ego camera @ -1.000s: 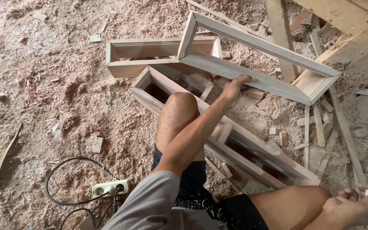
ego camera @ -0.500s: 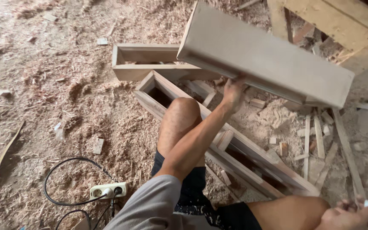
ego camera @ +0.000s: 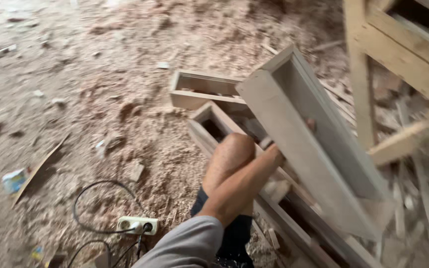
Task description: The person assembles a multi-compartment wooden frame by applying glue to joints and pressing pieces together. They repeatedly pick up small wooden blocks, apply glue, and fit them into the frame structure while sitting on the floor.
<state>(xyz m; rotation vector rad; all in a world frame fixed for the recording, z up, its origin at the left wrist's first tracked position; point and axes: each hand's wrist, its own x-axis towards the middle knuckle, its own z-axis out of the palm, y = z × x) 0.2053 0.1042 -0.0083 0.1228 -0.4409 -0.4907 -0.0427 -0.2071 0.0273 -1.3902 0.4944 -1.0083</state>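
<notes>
Sawdust (ego camera: 100, 89) carpets the floor. At about two o'clock from the knee (ego camera: 232, 149), the left hand (ego camera: 294, 134) grips a long, open wooden box frame (ego camera: 314, 144), fingers curled round its lower edge with one fingertip showing inside; the frame is lifted clear and tilted, its open side turned up and right. The right hand is out of view. Two similar frames lie on the floor: one (ego camera: 199, 92) at twelve o'clock, another (ego camera: 214, 124) running under the leg toward five o'clock. By my reading, the work is partway: one frame in hand, two set down. A white power strip (ego camera: 137, 225) with black cable sits at seven o'clock.
</notes>
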